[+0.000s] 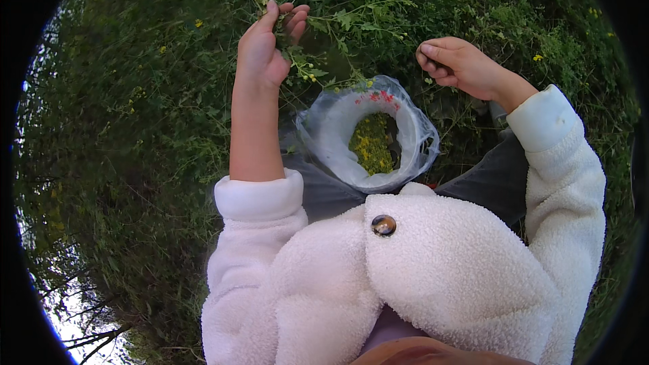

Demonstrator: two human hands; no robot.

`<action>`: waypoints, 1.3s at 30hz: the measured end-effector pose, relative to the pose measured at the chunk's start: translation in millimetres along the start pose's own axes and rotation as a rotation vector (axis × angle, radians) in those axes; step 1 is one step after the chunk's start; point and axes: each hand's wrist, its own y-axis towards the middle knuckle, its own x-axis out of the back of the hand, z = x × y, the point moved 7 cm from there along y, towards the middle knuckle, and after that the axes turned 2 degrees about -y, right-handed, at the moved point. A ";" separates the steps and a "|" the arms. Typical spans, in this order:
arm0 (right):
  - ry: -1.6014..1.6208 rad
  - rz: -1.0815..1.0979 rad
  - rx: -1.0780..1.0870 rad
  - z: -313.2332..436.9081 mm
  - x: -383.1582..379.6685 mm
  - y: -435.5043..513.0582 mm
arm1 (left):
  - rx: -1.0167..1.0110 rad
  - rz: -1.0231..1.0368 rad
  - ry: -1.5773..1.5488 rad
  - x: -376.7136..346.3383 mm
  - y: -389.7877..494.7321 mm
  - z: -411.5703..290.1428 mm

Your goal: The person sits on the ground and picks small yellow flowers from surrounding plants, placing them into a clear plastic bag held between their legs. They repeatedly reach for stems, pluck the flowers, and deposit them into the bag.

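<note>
Leafy green stems point(345, 20) with small yellow-green buds point(310, 77) pass through my left hand point(266, 43), whose thumb and curled fingers hold them at the upper left. My right hand point(451, 63) is at the upper right, above the grass, its thumb resting against bent fingers. Whether anything small lies inside that hand is hidden. Between and below both hands stands a round container lined with a clear plastic bag point(329, 126), which bears red print. Inside it lies a heap of small yellow and green flower heads point(374, 149), with a dark patch at the right.
Dense green plants point(167, 91) surround me, with scattered yellow flowers point(537, 58). My legs in dark grey trousers point(487, 172) flank the container. I wear a white fleece jacket point(456, 263) with turned-back cuffs. Bare branches point(96, 337) show at the lower left.
</note>
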 end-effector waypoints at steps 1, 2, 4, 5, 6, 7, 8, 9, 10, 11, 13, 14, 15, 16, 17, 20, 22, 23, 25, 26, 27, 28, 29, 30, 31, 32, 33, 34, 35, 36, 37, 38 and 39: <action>0.019 0.064 0.086 6.4 -4.9 -0.3 | 0.006 0.010 -0.003 1.1 1.0 1.0; 0.015 0.051 0.138 10.4 -4.8 -0.5 | 0.009 0.015 -0.007 1.5 1.7 2.6; 0.022 0.044 0.189 15.0 -7.4 -0.4 | 0.014 0.025 -0.018 -1.1 2.8 6.6; 0.006 0.061 0.190 15.6 -10.5 -0.1 | 0.026 0.035 -0.014 -3.4 3.0 8.4; -0.012 0.063 0.186 15.7 -12.6 0.4 | 0.036 0.044 -0.011 -5.9 2.9 10.2; -0.015 0.107 0.236 19.3 -17.3 -0.1 | 0.018 0.025 -0.004 -6.4 2.2 10.8; -0.106 0.092 0.239 19.4 -18.2 0.4 | 0.066 0.047 -0.014 -9.2 1.6 15.2; -0.155 0.027 0.194 16.5 -14.7 1.7 | 0.086 0.039 -0.018 -9.6 1.4 17.0; -0.197 0.025 0.180 15.1 -15.2 2.0 | 0.115 0.061 -0.036 -10.8 1.2 18.1; -0.245 0.029 0.169 13.4 -16.0 2.2 | 0.074 0.013 -0.064 -6.3 2.0 13.9; -0.283 0.013 0.089 4.2 -15.4 2.9 | 0.005 -0.020 -0.150 0.2 5.5 3.9; -0.304 -0.020 0.046 -1.9 -14.2 3.1 | -0.014 -0.061 -0.249 6.0 7.9 -1.1; -0.330 -0.063 0.003 -9.3 -13.6 3.3 | -0.014 -0.019 -0.283 5.8 9.0 -3.0; -0.391 -0.031 0.026 -14.5 -20.7 3.8 | -0.017 0.006 -0.327 5.9 10.5 -4.8; -0.549 0.010 0.119 -16.5 -31.9 4.2 | -0.029 0.015 -0.374 6.6 11.4 -5.9; -0.782 0.135 0.687 -4.9 -75.4 -9.0 | 0.044 0.142 -0.512 -5.0 10.8 1.2; -0.979 0.112 0.811 1.4 -86.0 -15.0 | 0.020 0.143 -0.520 -10.1 7.7 4.2; -0.909 0.107 0.722 5.2 -81.7 -12.7 | -0.013 0.139 -0.473 -12.7 5.4 4.5; -0.623 0.168 0.384 6.3 -69.6 -5.6 | -0.081 0.125 -0.386 -18.1 -0.8 3.7; -0.503 0.110 0.401 17.9 -62.8 -6.9 | -0.139 0.107 -0.281 -21.1 -5.4 3.7; -0.443 0.035 0.511 33.0 -57.7 -10.0 | -0.158 0.115 -0.226 -26.2 -9.4 5.8; -0.455 -0.059 0.534 40.7 -52.2 -9.9 | -0.181 0.125 -0.168 -32.5 -13.0 8.9; -0.420 -0.125 0.617 49.3 -49.5 -11.9 | -0.218 0.150 -0.109 -39.8 -16.4 11.7; -0.432 -0.139 0.618 50.8 -50.4 -10.3 | -0.227 0.166 -0.077 -46.6 -19.1 17.5; -0.445 -0.095 0.536 45.7 -53.9 -5.4 | -0.214 0.176 -0.063 -52.0 -21.0 24.4; -0.449 -0.053 0.453 39.4 -57.2 -1.5 | -0.204 0.179 -0.060 -56.3 -22.4 30.7; -0.451 -0.009 0.372 32.4 -60.4 1.4 | -0.179 0.179 -0.050 -59.5 -23.7 37.6; -0.437 0.040 0.296 25.3 -63.4 3.2 | -0.193 0.193 -0.039 -61.9 -24.6 39.7; -0.500 0.035 0.298 23.5 -64.2 3.3 | -0.208 0.195 -0.048 -62.5 -25.4 40.6; -0.558 0.064 0.291 20.5 -66.5 3.3 | -0.201 0.193 -0.049 -62.3 -25.7 42.6; -0.608 0.063 0.290 18.4 -66.5 3.4 | -0.210 0.200 -0.052 -61.3 -25.1 40.5; -0.600 0.033 0.338 20.3 -64.5 2.4 | -0.202 0.167 -0.040 -57.3 -23.5 39.0; -0.575 0.026 0.345 19.2 -62.6 2.0 | -0.209 0.142 -0.029 -53.2 -21.8 35.0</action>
